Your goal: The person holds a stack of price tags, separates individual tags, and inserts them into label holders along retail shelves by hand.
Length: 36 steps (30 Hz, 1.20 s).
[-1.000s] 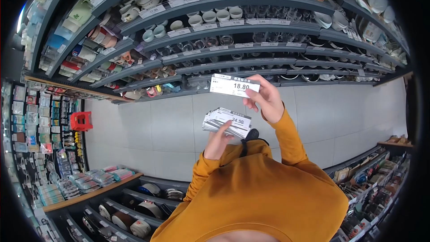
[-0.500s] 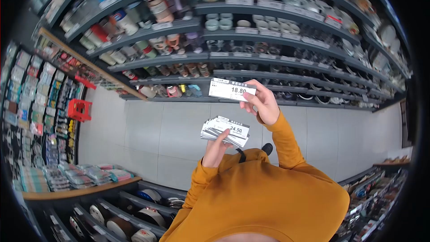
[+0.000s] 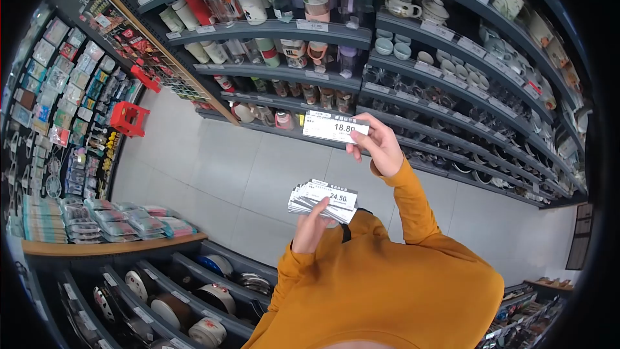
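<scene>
While the right hand pinches a single price tag by its right end, near the middle of the frame, the left hand clasps a fanned stack of tags lower down, thumb on top. The single tag's long axis runs almost level across the frame, dipping slightly to the right, its free end pointing left; the stack's top tag lies roughly parallel, with floor showing between them. Of the two, the right hand looks nearer the shelves spanning the upper frame.
</scene>
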Tool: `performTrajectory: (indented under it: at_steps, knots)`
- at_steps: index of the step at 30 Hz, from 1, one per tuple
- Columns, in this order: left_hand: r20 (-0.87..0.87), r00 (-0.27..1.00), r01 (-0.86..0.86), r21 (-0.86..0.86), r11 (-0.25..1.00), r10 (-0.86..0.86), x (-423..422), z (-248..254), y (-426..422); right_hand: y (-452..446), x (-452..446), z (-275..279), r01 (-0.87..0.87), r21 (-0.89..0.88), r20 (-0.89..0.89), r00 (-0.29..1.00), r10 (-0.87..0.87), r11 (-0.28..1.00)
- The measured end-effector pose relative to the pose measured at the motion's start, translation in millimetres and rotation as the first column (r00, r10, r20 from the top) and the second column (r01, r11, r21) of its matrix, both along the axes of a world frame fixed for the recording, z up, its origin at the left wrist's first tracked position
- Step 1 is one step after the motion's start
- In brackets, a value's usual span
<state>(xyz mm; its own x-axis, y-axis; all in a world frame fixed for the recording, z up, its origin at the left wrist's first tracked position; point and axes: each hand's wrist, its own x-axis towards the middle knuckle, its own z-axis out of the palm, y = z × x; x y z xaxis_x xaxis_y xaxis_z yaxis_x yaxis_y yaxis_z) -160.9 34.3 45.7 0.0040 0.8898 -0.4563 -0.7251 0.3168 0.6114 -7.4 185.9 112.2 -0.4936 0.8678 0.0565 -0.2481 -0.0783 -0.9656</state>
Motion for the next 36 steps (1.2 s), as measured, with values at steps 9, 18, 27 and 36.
performTrajectory:
  at_steps: [9, 18, 27, 36]
  knots:
    - [-0.007, 0.994, -0.110, -0.036, 0.993, 0.110, -52.2, -11.4, 67.4, 97.9, -60.3, -14.4, -0.060, 0.000, -0.036, 0.998, 0.060, 0.998]
    - [-0.078, 0.985, -0.154, -0.017, 0.988, 0.153, -138.7, -20.6, 144.3, 181.7, -131.7, -16.8, -0.108, -0.012, -0.015, 0.994, 0.108, 0.994]
    - [0.016, 0.997, -0.070, -0.104, 0.992, 0.072, -191.3, -53.9, 190.4, 214.2, -181.7, -17.3, -0.001, -0.036, 0.023, 1.000, 0.002, 0.999]
    - [-0.013, 0.972, 0.235, -0.054, 0.971, -0.236, -312.8, -60.5, 225.5, 205.3, -273.5, -12.8, 0.219, -0.057, 0.020, 0.976, -0.218, 0.974]
